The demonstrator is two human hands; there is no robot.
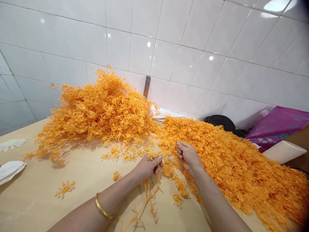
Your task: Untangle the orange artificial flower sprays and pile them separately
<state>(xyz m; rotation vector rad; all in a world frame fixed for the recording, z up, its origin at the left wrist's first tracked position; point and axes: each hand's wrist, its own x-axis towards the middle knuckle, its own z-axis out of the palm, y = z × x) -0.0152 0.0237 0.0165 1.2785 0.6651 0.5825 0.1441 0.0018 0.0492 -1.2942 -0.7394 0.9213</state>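
Observation:
My left hand (152,166) is closed on an orange branched plastic stem (149,196), whose thin stalks hang below the fingers onto the table. A spiky orange flower piece shows at its fingertips. Just to the right, my right hand (189,156) is pinched shut beside the large right-hand heap. Thin orange strands lie between the two hands, but what the right fingertips hold is too small to make out. Loose orange flower pieces (178,199) lie on the table around both hands.
A tall heap of orange flower stems (103,109) stands back left; a wide heap of flower pieces (241,164) covers the right. Beyond it are a black rounded object (220,121), a purple bag (277,125) and a cream-coloured object (285,151). White petal-shaped pieces (11,170) lie far left.

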